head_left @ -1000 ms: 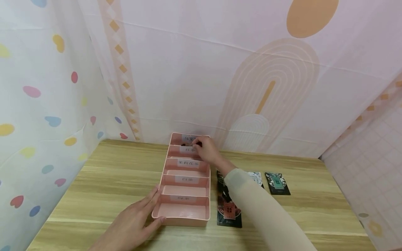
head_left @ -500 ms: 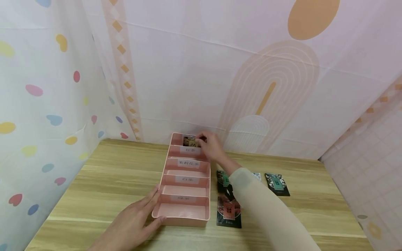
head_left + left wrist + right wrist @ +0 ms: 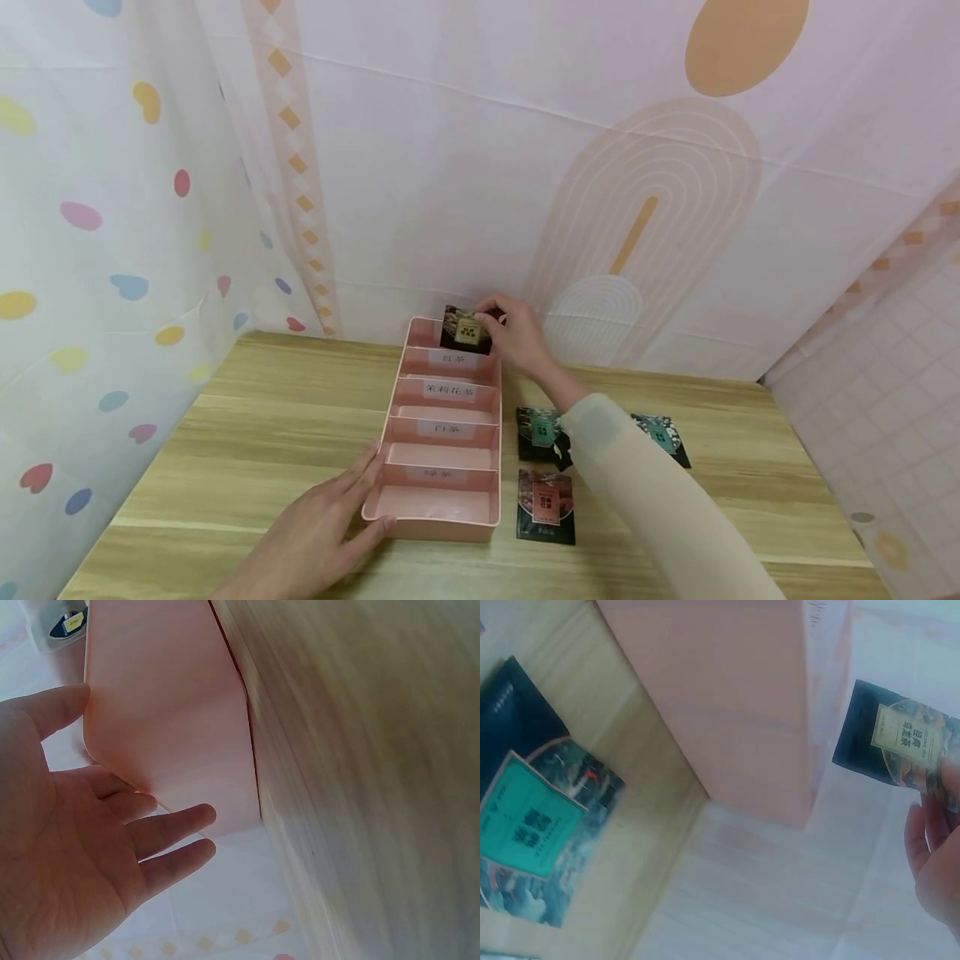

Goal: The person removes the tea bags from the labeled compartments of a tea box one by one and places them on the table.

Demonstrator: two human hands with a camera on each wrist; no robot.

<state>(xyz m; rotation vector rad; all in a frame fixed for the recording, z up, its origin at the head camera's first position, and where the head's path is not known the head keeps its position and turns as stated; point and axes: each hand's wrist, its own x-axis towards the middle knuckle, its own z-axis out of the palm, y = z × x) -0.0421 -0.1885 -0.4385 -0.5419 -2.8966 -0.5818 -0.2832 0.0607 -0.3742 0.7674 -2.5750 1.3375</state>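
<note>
A pink divided box, its several compartments marked with white labels, stands on the table. Between thumb and fingers, my right hand pinches a dark tea sachet with a yellow label. That sachet overlaps the farthest compartment in the head view; in the right wrist view, it shows above the box's rim. My left hand rests at the box's near left corner, fingers along the side and thumb at the front. In the left wrist view, this thumb touches the rim and the fingers are spread against the pink wall.
Right of the box lie a sachet with a green label and, nearer me, one with a red label. Farther right, another green-labelled sachet is partly behind the right sleeve. A patterned curtain hangs behind the wooden table.
The yellow-labelled sachet has come up out of the farthest compartment in my right hand, its front now showing. My left hand and the box have stayed in place.
</note>
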